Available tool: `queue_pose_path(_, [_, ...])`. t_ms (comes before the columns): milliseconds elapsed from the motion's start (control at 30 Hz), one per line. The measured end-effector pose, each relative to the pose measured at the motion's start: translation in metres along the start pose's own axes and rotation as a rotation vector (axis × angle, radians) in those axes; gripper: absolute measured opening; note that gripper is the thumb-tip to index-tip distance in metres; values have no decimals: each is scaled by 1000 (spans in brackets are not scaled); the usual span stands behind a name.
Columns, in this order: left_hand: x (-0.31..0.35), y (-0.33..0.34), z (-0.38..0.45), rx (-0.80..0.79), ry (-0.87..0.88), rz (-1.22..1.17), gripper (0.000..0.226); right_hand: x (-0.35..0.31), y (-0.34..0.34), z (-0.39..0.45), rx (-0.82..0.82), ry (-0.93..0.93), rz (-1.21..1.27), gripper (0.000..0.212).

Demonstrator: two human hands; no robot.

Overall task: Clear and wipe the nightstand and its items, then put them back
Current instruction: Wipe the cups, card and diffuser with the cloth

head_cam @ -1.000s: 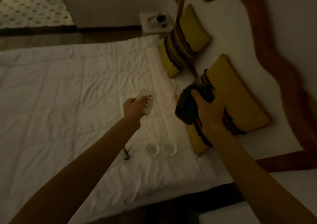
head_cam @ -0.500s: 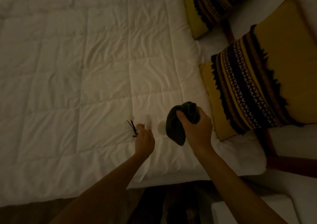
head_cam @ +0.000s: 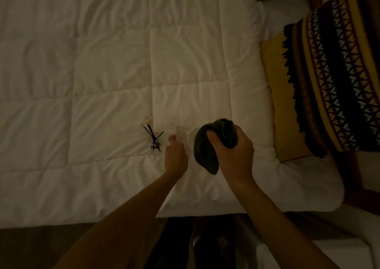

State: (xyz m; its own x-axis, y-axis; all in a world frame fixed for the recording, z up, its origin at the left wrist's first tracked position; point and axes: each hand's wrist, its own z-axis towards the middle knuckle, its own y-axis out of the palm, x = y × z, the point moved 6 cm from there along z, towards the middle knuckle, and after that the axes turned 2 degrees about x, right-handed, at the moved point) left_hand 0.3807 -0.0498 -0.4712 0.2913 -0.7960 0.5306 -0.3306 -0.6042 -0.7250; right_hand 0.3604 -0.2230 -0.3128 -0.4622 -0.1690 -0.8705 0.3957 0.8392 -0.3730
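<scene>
Since a second ago the left hand (head_cam: 176,155) has dropped from mid-air, where it held a small white remote, down to the duvet (head_cam: 115,67); the view has also tipped down toward the near bed edge. Right hand (head_cam: 233,153) has come down with it.

Now:
- Left hand sits on the duvet, fingers curled round a small pale item (head_cam: 179,135). Too dim to say whether it's the remote or something else.
- Right hand is clamped on a bunched dark cloth (head_cam: 213,145), held just above the bed.
- White cup (head_cam: 190,140) rim peeks out behind the cloth, touching or just beside the pale item.
- Dark sticks in a small holder (head_cam: 153,138) lie just left of the left hand.
- Patterned pillow (head_cam: 333,79) at the right.

Looks like the wipe-each-item step, with the items parked on the bed.

To do it well:
- Lift the item clear of the duvet before wiping.
- Open up a clean fold of cloth, wrap and rub all faces.
- Keep the elbow clear of the cup and sticks; soft bedding tips things easily.
</scene>
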Motion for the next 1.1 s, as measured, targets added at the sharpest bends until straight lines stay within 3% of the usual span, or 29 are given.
queue_pose_path(233, [-37, -14, -30, -49, -107, -242, 60, 0, 14, 3, -47, -6, 16, 29])
queue_pose_path(400, [-80, -48, -38, 173, -201, -219, 36, -6, 15, 11, -60, -24, 21, 25])
queue_pose_path(500, [-88, -67, -23, 283, -219, -244, 49, -1, 14, 14, -63, -12, 23, 29])
queue_pose_path(567, [-80, -72, -6, 292, -142, -248, 52, 5, 12, 13, -63, -1, 23, 29])
queue_pose_path(867, [-52, -91, 18, 278, -22, -74, 19, 6, -18, 0, -43, 21, 17, 27])
queue_pose_path(1100, [73, -159, -39, 157, 310, -143, 28, -55, -83, -11, 53, -6, 90, 27])
